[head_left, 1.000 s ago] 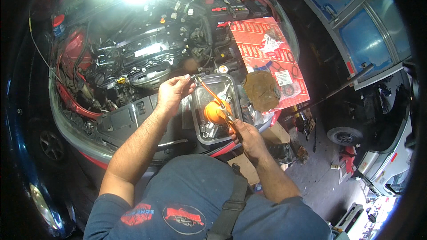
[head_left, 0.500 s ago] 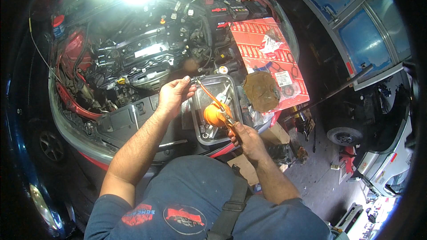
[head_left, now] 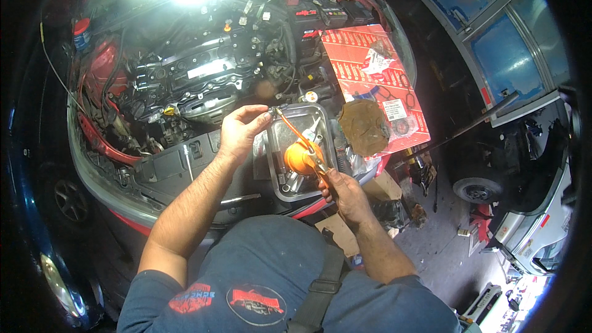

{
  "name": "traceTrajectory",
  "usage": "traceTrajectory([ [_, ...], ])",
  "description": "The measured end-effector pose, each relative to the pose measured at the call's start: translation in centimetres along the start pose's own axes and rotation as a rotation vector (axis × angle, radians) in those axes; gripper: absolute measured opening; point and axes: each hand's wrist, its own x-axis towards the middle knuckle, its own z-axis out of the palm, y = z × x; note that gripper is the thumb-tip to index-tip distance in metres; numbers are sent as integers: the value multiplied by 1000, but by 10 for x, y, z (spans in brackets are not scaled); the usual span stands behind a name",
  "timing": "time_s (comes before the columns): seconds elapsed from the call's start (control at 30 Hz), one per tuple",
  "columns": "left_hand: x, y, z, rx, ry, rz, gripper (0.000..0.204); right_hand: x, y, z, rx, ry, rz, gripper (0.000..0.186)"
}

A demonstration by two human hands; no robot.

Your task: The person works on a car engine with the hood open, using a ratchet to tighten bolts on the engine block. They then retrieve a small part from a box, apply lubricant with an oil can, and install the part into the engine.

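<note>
My right hand (head_left: 349, 197) is closed round the handle of a gun-like tool with a round orange cup (head_left: 298, 158). An orange tube (head_left: 290, 126) runs from it toward my left hand (head_left: 239, 132). Thumb and forefinger of that hand pinch a small dark part (head_left: 273, 111) at the tube's tip; its kind is too small to tell. Both hands are above the edges of a metal tray (head_left: 272, 176), which holds several metal pieces, partly hidden by the cup. The tray rests at the front of an open engine bay.
Behind the tray lies the car engine (head_left: 206, 71), with a battery (head_left: 327, 15) at the far right. A red-and-white sheet (head_left: 354, 52) carries gaskets and a brown round piece (head_left: 364, 126). A long bar (head_left: 475, 123) juts out at right. Cardboard (head_left: 339, 233) lies below the bumper.
My left hand has shifted slightly left, and its forefinger is straighter along the small part. The orange-cup tool and my right hand have barely moved.
</note>
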Motion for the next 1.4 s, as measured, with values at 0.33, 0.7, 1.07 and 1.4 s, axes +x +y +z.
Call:
traceTrajectory([
  [0.33,1,-5,-6,311,32,345,20,-2,-2,0,93,10,21,49],
  [0.7,-3,1,-6,501,27,424,18,7,-1,1,186,62,44,46],
  [1.07,-44,48,-12,49,119,-25,38,110,55,39,195,131,-76,49],
  [1.4,-79,49,-14,75,65,-20,35,65,-6,48,-735,591,-538,39],
])
